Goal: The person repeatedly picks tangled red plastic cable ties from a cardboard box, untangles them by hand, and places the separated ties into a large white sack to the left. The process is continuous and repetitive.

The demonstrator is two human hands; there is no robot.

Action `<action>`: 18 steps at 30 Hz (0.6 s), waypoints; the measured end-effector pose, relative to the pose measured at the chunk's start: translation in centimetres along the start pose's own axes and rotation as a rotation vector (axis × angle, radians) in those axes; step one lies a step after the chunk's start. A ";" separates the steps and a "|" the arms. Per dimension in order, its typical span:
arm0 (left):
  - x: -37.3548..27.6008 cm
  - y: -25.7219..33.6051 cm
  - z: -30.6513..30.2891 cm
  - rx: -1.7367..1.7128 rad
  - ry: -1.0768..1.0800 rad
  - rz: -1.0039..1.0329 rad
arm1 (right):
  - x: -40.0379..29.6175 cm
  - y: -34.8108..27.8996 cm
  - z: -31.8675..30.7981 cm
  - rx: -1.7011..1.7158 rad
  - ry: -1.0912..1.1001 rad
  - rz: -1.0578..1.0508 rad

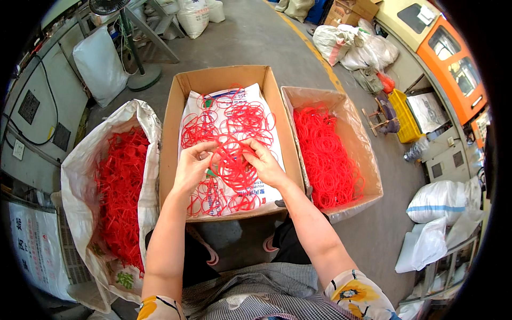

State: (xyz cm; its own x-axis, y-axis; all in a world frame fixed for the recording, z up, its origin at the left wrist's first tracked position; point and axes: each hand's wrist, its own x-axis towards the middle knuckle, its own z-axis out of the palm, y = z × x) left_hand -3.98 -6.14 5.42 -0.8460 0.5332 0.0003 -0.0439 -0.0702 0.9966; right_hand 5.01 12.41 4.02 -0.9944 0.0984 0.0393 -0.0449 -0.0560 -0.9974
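Both hands are over a cardboard box (pixel 231 73) lined with a printed white woven sack (pixel 276 152). My left hand (pixel 195 162) and my right hand (pixel 264 161) pinch opposite sides of a bunch of thin red plastic rings (pixel 236 170). More red rings (pixel 248 118) lie in loose heaps on the sack, behind and in front of the hands. To the right, another cardboard box (pixel 366 168) with a clear plastic liner holds a big pile of red rings (pixel 326 160). On the left, an open white woven sack (pixel 78 188) holds small red plastic pieces (pixel 122 192).
A pedestal fan (pixel 145 78) and a stuffed white sack (pixel 99 64) stand at the back left. Full sacks (pixel 340 42), a yellow crate (pixel 402 116) and an orange machine (pixel 452 60) are on the right. A yellow line (pixel 314 50) crosses the floor.
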 end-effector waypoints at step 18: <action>-0.1 -1.9 2.0 -0.420 -0.081 -0.189 | 0.4 1.2 -0.1 0.499 0.141 0.023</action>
State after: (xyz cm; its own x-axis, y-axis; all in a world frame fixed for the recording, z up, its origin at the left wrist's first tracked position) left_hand -2.81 -4.37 3.73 -0.7592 0.6323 -0.1545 -0.4185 -0.2924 0.8598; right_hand 4.54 12.52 2.87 -0.9745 0.2229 -0.0253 -0.0978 -0.5233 -0.8465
